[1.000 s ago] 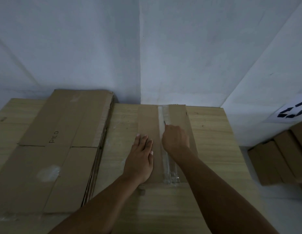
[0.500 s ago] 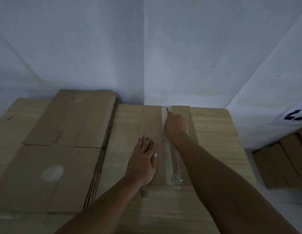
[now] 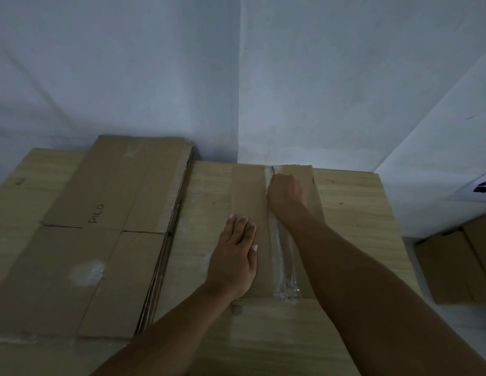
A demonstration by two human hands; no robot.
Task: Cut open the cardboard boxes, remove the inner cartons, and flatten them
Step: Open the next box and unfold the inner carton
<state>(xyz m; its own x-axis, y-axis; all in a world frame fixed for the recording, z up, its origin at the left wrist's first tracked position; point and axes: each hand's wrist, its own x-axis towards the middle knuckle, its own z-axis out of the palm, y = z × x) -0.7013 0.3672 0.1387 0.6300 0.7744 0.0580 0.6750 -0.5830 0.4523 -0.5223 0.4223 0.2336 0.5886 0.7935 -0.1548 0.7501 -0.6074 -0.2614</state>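
Flat brown taped cardboard box (image 3: pixel 250 196) at table's far edge: light, stiff. Left hand (image 3: pixel 233 261) presses flat, fingers straight. Right hand (image 3: pixel 286 192) grips small cutter (image 3: pixel 274 173) on clear tape seam (image 3: pixel 277 240).

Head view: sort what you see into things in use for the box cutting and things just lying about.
In use:
- taped cardboard box
- clear tape seam
- right hand, curled round a cutter, only its tip showing at the seam's far end
- left hand, flat on the box

Lying about:
- flattened cardboard stack on the wooden table
- boxes on the floor
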